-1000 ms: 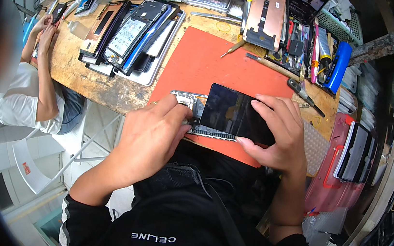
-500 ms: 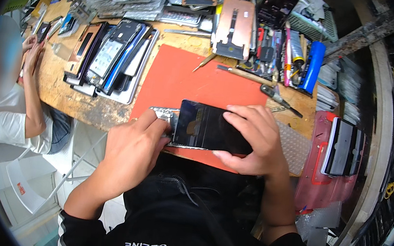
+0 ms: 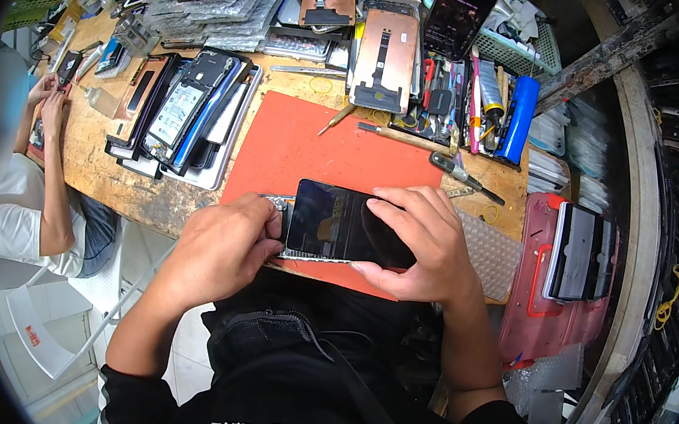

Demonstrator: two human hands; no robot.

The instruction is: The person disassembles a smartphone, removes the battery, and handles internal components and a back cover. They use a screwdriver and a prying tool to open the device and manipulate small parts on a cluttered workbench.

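Observation:
A dark phone screen [image 3: 326,220] lies over an opened phone body [image 3: 278,202], whose uncovered left end shows small silvery parts. My right hand [image 3: 428,243] is closed around the right end of the screen, thumb on the near edge and fingers on the far edge. At the left end of the body, my left hand [image 3: 223,245] has its thumb and fingers pressed together against it; its fingertips are partly hidden. Beneath everything lies an orange-red mat [image 3: 314,142].
Stacked phone parts [image 3: 188,111] stand left of the mat. Behind it lie a thin pointed tool [image 3: 336,119], a wooden-handled tool [image 3: 406,139] and a dark-handled knife [image 3: 465,176]. Bubble wrap [image 3: 487,250] lies at the right. Another person [image 3: 31,202] works at the far left.
The whole view has shifted a little. My left fingers are more curled together at the phone's end, while my right hand keeps its hold on the screen.

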